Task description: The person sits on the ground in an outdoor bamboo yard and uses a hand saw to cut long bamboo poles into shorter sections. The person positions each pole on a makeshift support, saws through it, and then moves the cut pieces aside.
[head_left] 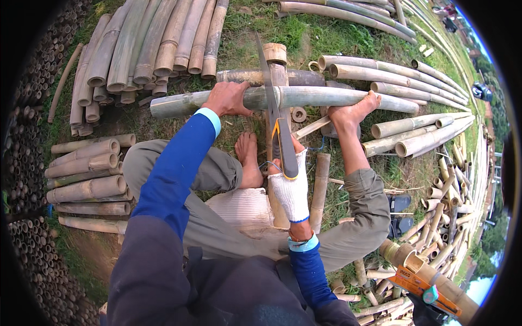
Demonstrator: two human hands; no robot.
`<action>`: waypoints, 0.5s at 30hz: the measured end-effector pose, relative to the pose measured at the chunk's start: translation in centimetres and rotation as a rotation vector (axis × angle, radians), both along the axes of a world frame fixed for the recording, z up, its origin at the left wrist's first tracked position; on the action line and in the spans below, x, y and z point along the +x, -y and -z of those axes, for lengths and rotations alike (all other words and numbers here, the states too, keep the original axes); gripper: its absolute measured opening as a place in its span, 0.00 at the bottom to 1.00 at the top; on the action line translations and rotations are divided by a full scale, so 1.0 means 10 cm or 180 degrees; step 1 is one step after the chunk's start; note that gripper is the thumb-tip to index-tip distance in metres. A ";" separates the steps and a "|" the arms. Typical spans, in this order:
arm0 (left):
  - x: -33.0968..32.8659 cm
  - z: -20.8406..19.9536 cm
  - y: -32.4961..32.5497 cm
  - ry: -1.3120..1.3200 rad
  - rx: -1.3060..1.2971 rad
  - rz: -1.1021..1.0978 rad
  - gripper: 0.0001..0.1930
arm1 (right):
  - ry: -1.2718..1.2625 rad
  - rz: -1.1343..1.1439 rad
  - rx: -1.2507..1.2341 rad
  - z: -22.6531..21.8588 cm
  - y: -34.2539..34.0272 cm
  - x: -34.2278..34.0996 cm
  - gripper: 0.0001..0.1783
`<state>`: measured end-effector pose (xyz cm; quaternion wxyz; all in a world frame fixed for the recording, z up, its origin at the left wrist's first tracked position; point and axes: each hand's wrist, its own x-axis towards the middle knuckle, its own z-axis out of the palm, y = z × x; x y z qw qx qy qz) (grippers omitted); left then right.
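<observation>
A long green-grey bamboo pole [321, 96] lies crosswise in front of me, over an upright-looking bamboo support [277, 76]. My left hand [225, 99] is wrapped round the pole, left of its middle. My right hand [289, 187], in a white fingerless knitted glove, grips the black and orange handle [288, 155] of a handsaw. Its blade [267, 87] passes across the pole beside a node, just right of my left hand; how deep it sits I cannot tell. My bare right foot [352, 113] presses on the pole's right part. My left foot [249, 160] rests below.
Stacked bamboo lengths [157, 41] lie at the far left, shorter ones [87, 182] at near left. More poles [391, 73] spread out on the right, with offcuts [451, 201] heaped below. Sandals [399, 204] and an orange, black-edged flat object [424, 288] are at right.
</observation>
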<state>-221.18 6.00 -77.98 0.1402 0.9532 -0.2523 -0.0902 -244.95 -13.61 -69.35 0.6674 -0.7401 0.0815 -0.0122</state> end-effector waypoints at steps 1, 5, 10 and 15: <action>0.03 -0.01 -0.03 0.0033 -0.0019 -0.0009 0.46 | -0.0105 -0.0037 0.0075 0.01 0.00 0.08 0.45; 0.06 -0.06 0.00 -0.0084 -0.0013 0.0075 0.46 | -0.0175 0.0017 -0.0388 -0.04 0.05 -0.43 0.46; 0.07 -0.10 -0.20 -0.0166 0.0065 -0.0107 0.45 | -0.0553 -0.0155 -0.0361 -0.15 0.14 -1.22 0.47; 0.05 -0.05 -0.14 -0.0055 -0.0024 -0.0058 0.44 | 0.0404 -0.0024 -0.0459 0.31 -0.14 0.32 0.40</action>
